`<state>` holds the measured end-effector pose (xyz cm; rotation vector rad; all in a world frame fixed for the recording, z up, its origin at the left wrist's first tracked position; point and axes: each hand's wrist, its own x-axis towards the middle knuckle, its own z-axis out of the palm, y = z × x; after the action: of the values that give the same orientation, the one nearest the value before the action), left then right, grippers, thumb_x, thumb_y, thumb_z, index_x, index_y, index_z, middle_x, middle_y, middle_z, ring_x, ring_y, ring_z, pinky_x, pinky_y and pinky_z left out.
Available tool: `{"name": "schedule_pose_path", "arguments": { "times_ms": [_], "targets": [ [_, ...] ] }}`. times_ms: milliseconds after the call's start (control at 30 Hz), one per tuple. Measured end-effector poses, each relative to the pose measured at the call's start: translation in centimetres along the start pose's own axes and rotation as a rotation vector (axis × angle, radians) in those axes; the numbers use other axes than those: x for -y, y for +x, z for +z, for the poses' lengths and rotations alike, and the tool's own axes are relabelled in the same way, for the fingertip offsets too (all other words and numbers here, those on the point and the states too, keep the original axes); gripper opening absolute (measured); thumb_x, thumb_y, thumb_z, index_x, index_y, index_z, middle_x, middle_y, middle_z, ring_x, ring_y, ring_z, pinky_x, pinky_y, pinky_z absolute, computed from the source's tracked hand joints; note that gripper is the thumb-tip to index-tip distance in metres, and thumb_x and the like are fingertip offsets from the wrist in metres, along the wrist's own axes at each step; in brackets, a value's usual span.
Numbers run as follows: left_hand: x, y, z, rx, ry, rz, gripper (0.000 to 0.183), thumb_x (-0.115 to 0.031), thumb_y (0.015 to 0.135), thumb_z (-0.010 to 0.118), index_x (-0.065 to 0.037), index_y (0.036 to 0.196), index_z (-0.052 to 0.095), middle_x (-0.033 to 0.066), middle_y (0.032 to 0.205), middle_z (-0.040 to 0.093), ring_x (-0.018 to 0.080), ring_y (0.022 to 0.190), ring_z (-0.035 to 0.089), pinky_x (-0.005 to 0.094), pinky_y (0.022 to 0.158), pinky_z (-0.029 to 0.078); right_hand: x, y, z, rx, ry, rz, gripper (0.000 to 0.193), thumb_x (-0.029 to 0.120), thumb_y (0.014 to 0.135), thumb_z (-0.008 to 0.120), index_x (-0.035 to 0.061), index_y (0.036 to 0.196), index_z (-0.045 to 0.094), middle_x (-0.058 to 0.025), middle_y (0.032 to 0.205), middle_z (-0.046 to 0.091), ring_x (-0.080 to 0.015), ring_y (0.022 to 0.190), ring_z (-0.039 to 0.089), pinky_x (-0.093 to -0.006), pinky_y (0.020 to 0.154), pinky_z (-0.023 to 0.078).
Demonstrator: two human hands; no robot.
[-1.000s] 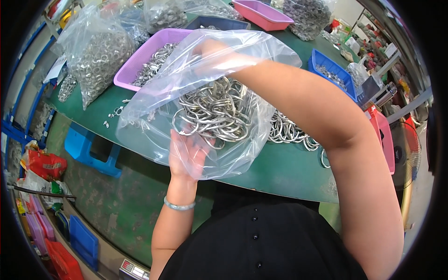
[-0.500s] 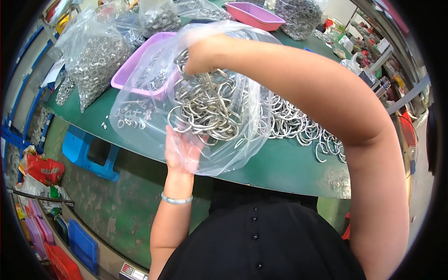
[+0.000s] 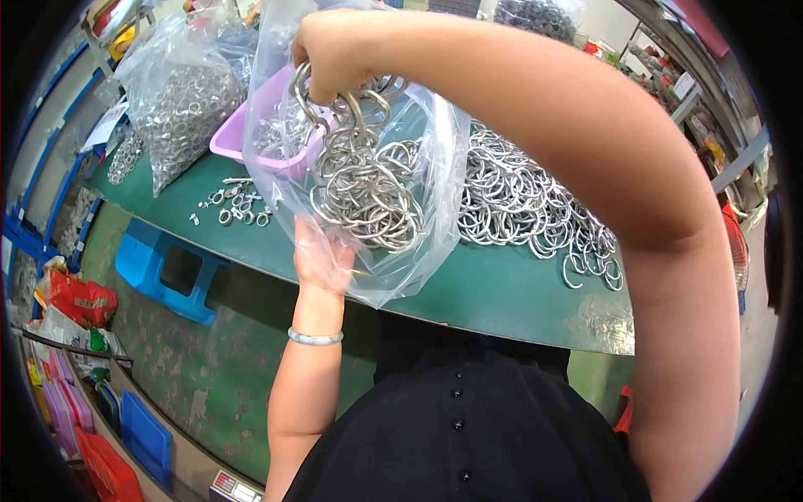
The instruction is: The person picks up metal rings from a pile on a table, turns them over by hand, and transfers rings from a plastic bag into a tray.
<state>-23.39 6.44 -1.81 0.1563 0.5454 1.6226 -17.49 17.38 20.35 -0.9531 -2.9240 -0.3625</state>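
Observation:
A clear plastic bag (image 3: 435, 159) hangs over the table's front edge with a tangle of open silver metal rings (image 3: 368, 197) inside. At the bag's mouth, my right hand (image 3: 335, 63) is closed around several large rings, which dangle from the fingers in a chain down to the bunch. Whether it also pinches the plastic, I cannot tell. My left hand (image 3: 322, 255) holds the bag low from the front, palm up against the plastic, its fingertips partly hidden by the bag. To the right of the bag lies a loose heap of similar rings (image 3: 527, 205).
Behind the bag stands a lilac basket (image 3: 230, 138) with small metal rings. Small ring parts (image 3: 238, 203) lie scattered on the green table (image 3: 468, 289). Far left, a full bag of small rings (image 3: 188, 105) stands upright. A blue stool (image 3: 159, 272) is below the table edge.
My right hand has risen and moved left, lifting rings toward the bag's mouth. The bag has drawn up narrower, uncovering small parts on the table. My left hand stays beneath it.

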Motion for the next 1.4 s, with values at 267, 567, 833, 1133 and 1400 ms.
{"name": "schedule_pose_path", "arguments": {
  "times_ms": [267,567,833,1133,1400],
  "targets": [
    [-0.4,1.1,1.7,-0.147,0.117,0.122,0.052,-0.042,0.09,0.027,-0.005,0.127,0.03,0.0092,0.122,0.042,0.0255,0.109,0.043,0.0374,0.092,0.035,0.0,0.9,-1.3,0.005,0.123,-0.001,0.041,0.01,0.052,0.063,0.0043,0.093,0.063,-0.0132,0.08,0.063,-0.0247,0.074,0.061,-0.0337,0.065,0.048],
    [-2.2,-2.2,0.1,-0.297,0.394,0.457,0.055,-0.04,0.089,0.033,-0.004,0.13,0.023,0.0157,0.129,0.031,0.0255,0.116,0.033,0.0389,0.098,0.024,-1.8,-1.7,3.1,0.173,0.108,0.07,0.045,0.012,0.054,0.064,0.0033,0.098,0.061,-0.0145,0.088,0.062,-0.0249,0.082,0.06,-0.0327,0.072,0.047],
    [-1.6,-6.0,8.3,0.239,1.304,1.189,0.027,-0.001,0.075,0.055,0.004,0.101,0.053,0.0188,0.103,0.049,0.0243,0.087,0.053,0.0277,0.067,0.047,-3.0,-2.2,0.9,0.027,0.249,0.103,0.041,0.009,0.055,0.065,0.0041,0.096,0.061,-0.013,0.08,0.063,-0.0222,0.073,0.061,-0.0315,0.065,0.048],
    [-1.5,-1.2,7.4,0.038,1.618,1.003,0.078,-0.022,0.07,0.066,0.015,0.123,0.022,0.031,0.124,0.03,0.0403,0.117,0.03,0.0409,0.098,0.024,-2.4,0.0,-3.1,-0.009,0.118,-0.043,0.025,0.016,0.053,0.063,0.0013,0.073,0.063,-0.0134,0.068,0.059,-0.0244,0.058,0.055,-0.0373,0.053,0.045],
    [-2.2,-0.6,9.7,0.056,1.59,0.763,0.076,-0.014,0.063,0.062,0.01,0.125,0.025,0.0147,0.095,0.056,0.0225,0.086,0.055,0.0302,0.076,0.042,-3.9,1.0,-3.0,-0.065,0.303,0.085,0.024,0.017,0.053,0.064,0.0019,0.073,0.063,-0.0132,0.068,0.06,-0.0238,0.058,0.056,-0.0367,0.053,0.045]
  ]
}}
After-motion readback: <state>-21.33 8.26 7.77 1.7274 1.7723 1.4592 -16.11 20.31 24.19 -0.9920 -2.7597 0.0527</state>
